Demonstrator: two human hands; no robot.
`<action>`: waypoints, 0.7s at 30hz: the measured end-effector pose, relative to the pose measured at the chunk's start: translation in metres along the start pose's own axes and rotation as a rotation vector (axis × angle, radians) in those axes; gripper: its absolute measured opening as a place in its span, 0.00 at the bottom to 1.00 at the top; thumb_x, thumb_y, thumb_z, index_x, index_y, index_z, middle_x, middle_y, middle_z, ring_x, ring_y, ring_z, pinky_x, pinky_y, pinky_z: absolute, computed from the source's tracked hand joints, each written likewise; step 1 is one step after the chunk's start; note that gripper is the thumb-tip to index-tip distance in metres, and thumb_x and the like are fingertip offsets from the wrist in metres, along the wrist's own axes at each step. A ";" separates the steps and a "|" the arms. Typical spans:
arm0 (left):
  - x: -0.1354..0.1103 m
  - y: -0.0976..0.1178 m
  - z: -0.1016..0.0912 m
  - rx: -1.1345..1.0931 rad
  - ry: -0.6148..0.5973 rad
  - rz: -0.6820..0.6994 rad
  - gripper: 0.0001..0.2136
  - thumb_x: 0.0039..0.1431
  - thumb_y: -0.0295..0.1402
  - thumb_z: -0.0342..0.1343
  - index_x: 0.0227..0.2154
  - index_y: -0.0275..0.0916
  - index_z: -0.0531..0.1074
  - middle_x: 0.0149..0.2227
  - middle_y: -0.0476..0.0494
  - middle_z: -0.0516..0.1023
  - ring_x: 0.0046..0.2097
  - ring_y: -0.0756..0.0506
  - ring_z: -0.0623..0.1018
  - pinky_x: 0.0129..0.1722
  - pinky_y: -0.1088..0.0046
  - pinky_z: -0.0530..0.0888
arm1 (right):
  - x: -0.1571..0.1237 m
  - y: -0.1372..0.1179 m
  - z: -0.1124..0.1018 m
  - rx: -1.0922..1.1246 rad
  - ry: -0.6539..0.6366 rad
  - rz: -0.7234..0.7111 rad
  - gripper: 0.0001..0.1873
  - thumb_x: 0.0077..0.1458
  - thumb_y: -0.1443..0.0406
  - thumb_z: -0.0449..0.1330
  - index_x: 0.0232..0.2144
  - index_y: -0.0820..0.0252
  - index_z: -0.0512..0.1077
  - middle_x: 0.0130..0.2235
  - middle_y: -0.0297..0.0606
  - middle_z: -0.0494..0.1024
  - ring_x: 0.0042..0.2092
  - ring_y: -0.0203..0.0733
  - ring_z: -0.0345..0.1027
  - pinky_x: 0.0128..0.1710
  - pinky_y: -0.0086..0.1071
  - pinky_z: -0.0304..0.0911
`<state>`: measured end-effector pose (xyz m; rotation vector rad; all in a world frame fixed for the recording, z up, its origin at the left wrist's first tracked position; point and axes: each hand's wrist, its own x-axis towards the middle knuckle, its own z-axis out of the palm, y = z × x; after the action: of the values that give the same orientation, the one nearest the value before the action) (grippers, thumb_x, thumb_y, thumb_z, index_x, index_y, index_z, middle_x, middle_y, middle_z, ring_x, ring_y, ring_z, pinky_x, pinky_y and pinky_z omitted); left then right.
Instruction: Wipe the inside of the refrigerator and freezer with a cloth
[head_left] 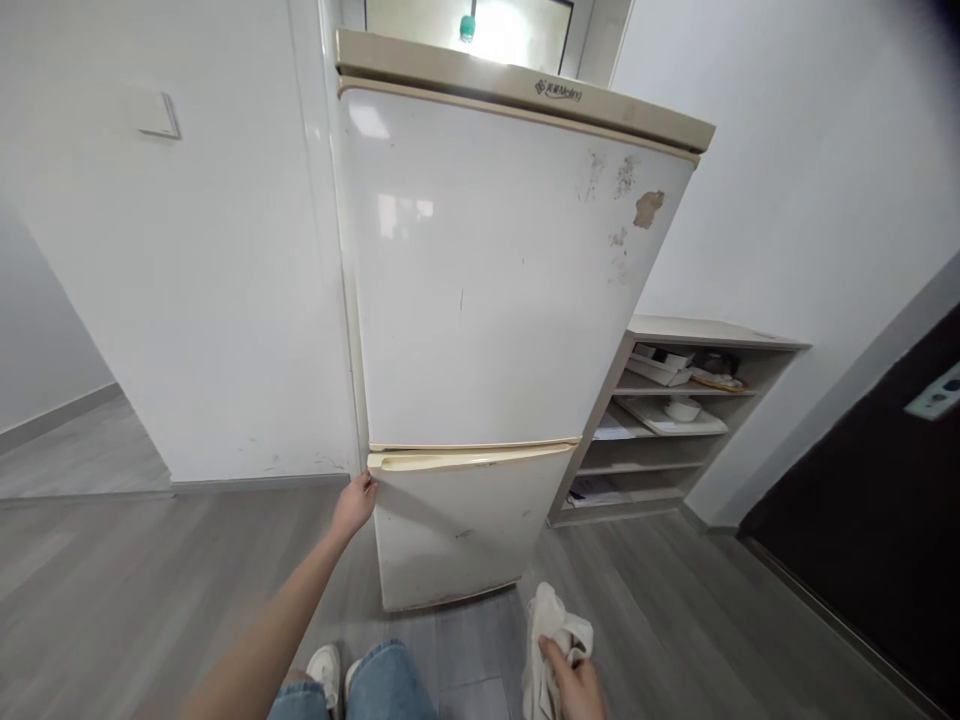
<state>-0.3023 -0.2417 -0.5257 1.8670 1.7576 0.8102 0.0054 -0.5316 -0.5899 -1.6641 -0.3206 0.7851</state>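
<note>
A white two-door refrigerator [480,270] with beige trim stands in front of me. My left hand [355,503] reaches forward, its fingers closed on the top left corner of the lower refrigerator door [465,530], just under the beige handle strip. Low at the front, my right hand [574,682] grips a crumpled off-white cloth [549,625], which hangs down past the fingers. Brown and grey marks [649,208] spot the upper right of the upper door. Whether the lower door stands slightly ajar, I cannot tell.
Right of the refrigerator, a low open shelf [712,335] holds papers, a box and a white cup [682,408]. A dark door [870,510] is at far right. A white wall [225,300] runs along the left. My shoes [325,668] are on the grey wood-look floor.
</note>
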 end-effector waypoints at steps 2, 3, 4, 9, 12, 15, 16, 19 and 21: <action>0.001 0.002 0.003 -0.001 -0.007 0.012 0.15 0.60 0.36 0.52 0.47 0.34 0.69 0.47 0.38 0.77 0.49 0.43 0.76 0.51 0.56 0.73 | 0.002 0.005 0.004 -0.009 0.020 0.022 0.27 0.31 0.48 0.65 0.30 0.64 0.71 0.33 0.46 0.79 0.41 0.55 0.72 0.40 0.38 0.65; 0.002 0.002 0.004 -0.005 -0.009 0.016 0.15 0.59 0.35 0.53 0.48 0.34 0.68 0.49 0.37 0.76 0.50 0.42 0.76 0.51 0.56 0.73 | 0.003 0.007 0.005 -0.016 0.033 0.031 0.28 0.31 0.48 0.65 0.30 0.64 0.71 0.34 0.46 0.79 0.42 0.55 0.71 0.41 0.38 0.65; 0.002 0.003 0.005 -0.011 -0.012 0.018 0.16 0.59 0.34 0.54 0.48 0.34 0.67 0.51 0.36 0.75 0.51 0.42 0.75 0.52 0.56 0.73 | 0.004 0.008 0.007 -0.021 0.041 0.028 0.27 0.32 0.48 0.64 0.30 0.63 0.71 0.34 0.46 0.79 0.42 0.55 0.71 0.41 0.38 0.65; 0.005 0.004 0.006 -0.050 -0.026 0.025 0.17 0.59 0.31 0.53 0.50 0.34 0.66 0.53 0.36 0.73 0.53 0.42 0.74 0.55 0.55 0.71 | 0.002 0.008 0.010 -0.002 0.013 0.036 0.26 0.32 0.49 0.65 0.29 0.62 0.71 0.33 0.44 0.79 0.43 0.54 0.71 0.42 0.37 0.65; 0.006 0.005 0.006 -0.071 -0.031 0.028 0.18 0.59 0.32 0.53 0.52 0.34 0.64 0.55 0.35 0.72 0.54 0.41 0.73 0.55 0.54 0.71 | 0.001 0.007 0.010 0.012 0.008 0.041 0.26 0.32 0.48 0.65 0.29 0.62 0.71 0.34 0.45 0.79 0.43 0.54 0.72 0.41 0.37 0.65; 0.007 0.006 0.006 -0.087 -0.031 0.024 0.20 0.59 0.33 0.52 0.53 0.35 0.63 0.55 0.34 0.72 0.54 0.40 0.73 0.54 0.54 0.71 | 0.001 0.006 0.008 -0.008 0.020 0.036 0.26 0.32 0.48 0.65 0.29 0.62 0.71 0.33 0.45 0.79 0.42 0.54 0.72 0.42 0.37 0.65; 0.007 0.007 0.006 -0.092 -0.031 0.025 0.20 0.59 0.33 0.52 0.53 0.36 0.63 0.55 0.34 0.72 0.54 0.40 0.73 0.54 0.54 0.71 | 0.000 0.005 0.007 -0.023 0.025 0.034 0.26 0.31 0.48 0.65 0.28 0.62 0.71 0.33 0.45 0.78 0.42 0.55 0.72 0.42 0.37 0.65; 0.008 0.007 0.006 -0.107 -0.028 0.033 0.19 0.59 0.32 0.52 0.53 0.36 0.64 0.56 0.35 0.72 0.55 0.41 0.73 0.55 0.55 0.71 | -0.001 0.001 0.005 -0.035 0.010 0.036 0.25 0.31 0.48 0.65 0.27 0.61 0.71 0.32 0.44 0.78 0.42 0.55 0.72 0.42 0.37 0.65; 0.008 0.007 0.006 -0.109 -0.026 0.029 0.19 0.58 0.32 0.53 0.53 0.36 0.64 0.57 0.35 0.71 0.55 0.41 0.73 0.54 0.55 0.72 | -0.002 -0.001 0.005 -0.024 -0.004 0.044 0.25 0.31 0.49 0.66 0.28 0.61 0.71 0.34 0.45 0.79 0.44 0.55 0.71 0.43 0.37 0.65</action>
<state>-0.2925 -0.2335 -0.5244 1.8276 1.6401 0.8704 0.0008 -0.5287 -0.5885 -1.6973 -0.2983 0.8201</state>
